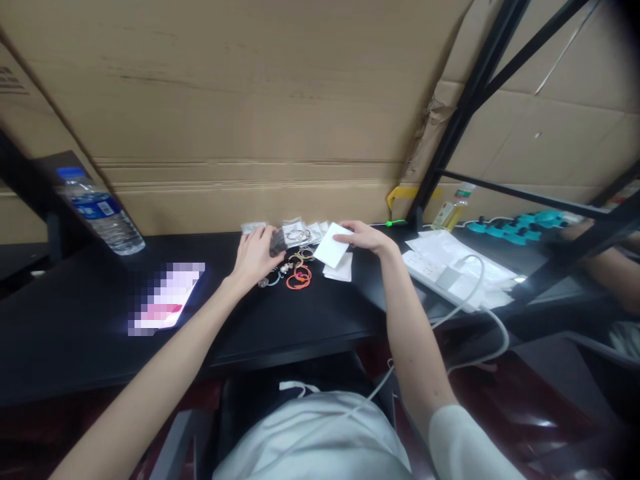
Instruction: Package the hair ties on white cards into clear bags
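My right hand [367,237] pinches a white card [332,247], holding it tilted above the black table. Beneath and beside that card lie more small white cards [341,268]. My left hand [256,255] is closed, thumb and fingers on a small dark grey item [278,243] whose kind I cannot make out. Clear plastic bags [299,233] with ring-shaped pieces lie along the back, between my hands. In front of them sit orange bracelets [299,277] and several other loose bracelets [285,268], some beaded, close to my left fingertips.
A lit phone [167,300] lies at left, near a water bottle [103,212]. To the right are a white power strip [435,280] with cables, plastic bags [465,257] and a bottle of yellow liquid [454,208]. A cardboard wall [260,100] stands behind. Another person's arm [607,267] shows far right.
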The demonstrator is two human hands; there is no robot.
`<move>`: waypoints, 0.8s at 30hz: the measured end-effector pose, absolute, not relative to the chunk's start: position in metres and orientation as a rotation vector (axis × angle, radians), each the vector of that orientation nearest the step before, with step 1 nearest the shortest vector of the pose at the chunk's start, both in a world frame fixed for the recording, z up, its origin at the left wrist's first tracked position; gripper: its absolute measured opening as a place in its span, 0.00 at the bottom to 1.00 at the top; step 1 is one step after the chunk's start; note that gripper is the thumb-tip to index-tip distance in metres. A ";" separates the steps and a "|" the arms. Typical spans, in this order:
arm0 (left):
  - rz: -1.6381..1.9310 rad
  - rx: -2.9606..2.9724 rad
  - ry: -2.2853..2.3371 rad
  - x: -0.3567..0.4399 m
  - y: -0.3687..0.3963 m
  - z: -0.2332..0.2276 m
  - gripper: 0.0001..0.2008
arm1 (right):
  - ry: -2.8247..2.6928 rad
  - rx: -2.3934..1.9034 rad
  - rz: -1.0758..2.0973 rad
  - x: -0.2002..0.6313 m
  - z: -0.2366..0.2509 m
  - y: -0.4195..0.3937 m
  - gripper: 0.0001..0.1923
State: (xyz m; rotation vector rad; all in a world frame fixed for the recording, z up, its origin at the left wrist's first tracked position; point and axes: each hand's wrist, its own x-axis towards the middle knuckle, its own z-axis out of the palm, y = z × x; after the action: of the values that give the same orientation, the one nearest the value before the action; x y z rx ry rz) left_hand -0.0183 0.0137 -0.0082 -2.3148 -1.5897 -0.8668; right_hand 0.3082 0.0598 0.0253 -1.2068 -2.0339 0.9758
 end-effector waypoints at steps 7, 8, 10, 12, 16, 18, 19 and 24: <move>-0.832 -2.328 -1.620 -0.018 0.013 -0.008 0.20 | -1.899 -1.016 0.927 0.284 0.035 0.045 0.22; -0.828 -2.332 -1.625 -0.018 0.013 -0.008 0.21 | -1.876 -0.982 0.901 0.279 0.036 0.045 0.22; -0.823 -2.339 -1.637 -0.018 0.013 -0.007 0.20 | -1.824 -0.929 0.848 0.268 0.034 0.046 0.23; -0.827 -2.340 -1.645 -0.017 0.012 -0.007 0.21 | -1.790 -0.897 0.811 0.258 0.031 0.049 0.23; -0.864 -2.361 -1.620 -0.017 0.012 -0.005 0.22 | -1.756 -0.894 0.699 0.244 0.024 0.054 0.19; -0.909 -2.382 -1.605 -0.017 0.012 -0.005 0.23 | -1.763 -0.895 0.652 0.240 0.021 0.055 0.17; -0.935 -2.385 -1.605 -0.017 0.012 -0.005 0.23 | -1.771 -0.897 0.639 0.238 0.019 0.056 0.17; -0.985 -2.359 -1.648 -0.017 0.012 -0.006 0.20 | -1.822 -0.937 0.620 0.235 0.014 0.057 0.17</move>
State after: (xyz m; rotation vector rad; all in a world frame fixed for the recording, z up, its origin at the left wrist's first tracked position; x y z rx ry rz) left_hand -0.0170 0.0116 -0.0055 -2.3593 -1.6479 -0.9853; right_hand 0.2349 0.0573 0.0140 -0.9366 -1.8223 0.6200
